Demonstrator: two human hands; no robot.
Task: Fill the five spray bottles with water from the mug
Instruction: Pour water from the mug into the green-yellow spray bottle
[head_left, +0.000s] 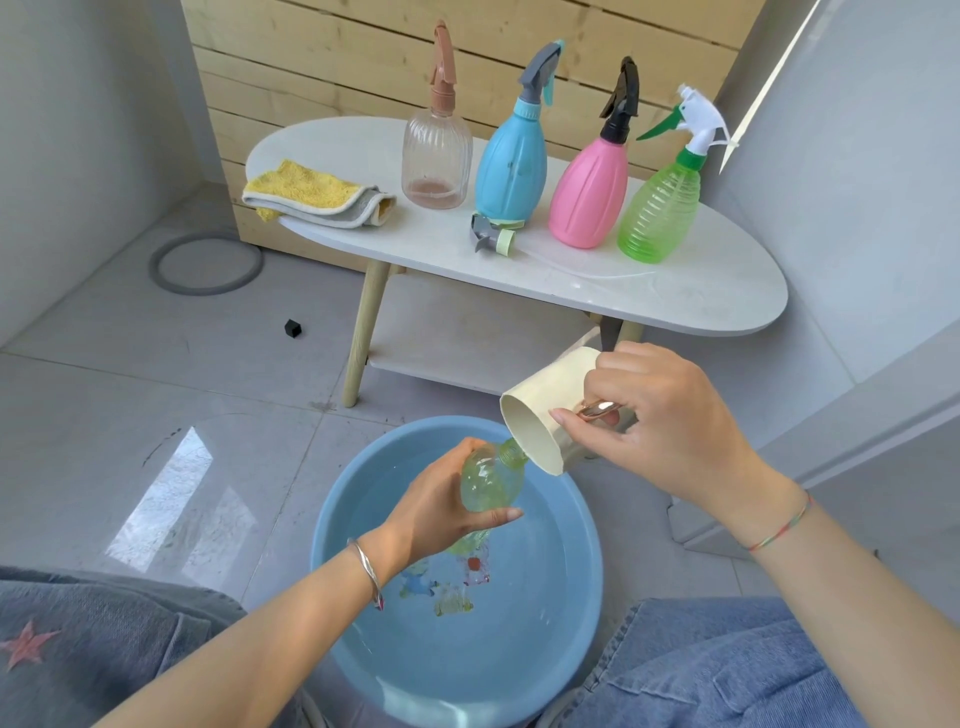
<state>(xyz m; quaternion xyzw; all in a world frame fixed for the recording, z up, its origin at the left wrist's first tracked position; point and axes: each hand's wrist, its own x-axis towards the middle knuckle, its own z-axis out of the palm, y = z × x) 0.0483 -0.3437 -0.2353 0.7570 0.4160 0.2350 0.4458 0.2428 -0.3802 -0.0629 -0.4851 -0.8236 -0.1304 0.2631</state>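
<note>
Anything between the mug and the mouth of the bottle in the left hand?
Nothing visible. The neck of the held green bottle is uncapped and meets the rim of the tilted mug over the blue basin; a detached spray head lies on the table.

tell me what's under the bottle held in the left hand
Below the pale green bottle sits a blue basin of water, with colourful shapes on its bottom. The left hand and the bottle cover part of them, so the full pattern is hidden.

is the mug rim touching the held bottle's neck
Cannot tell. In the head view the mug rim overlaps the held bottle neck, hiding its mouth; no contact or gap shows plainly.
</note>
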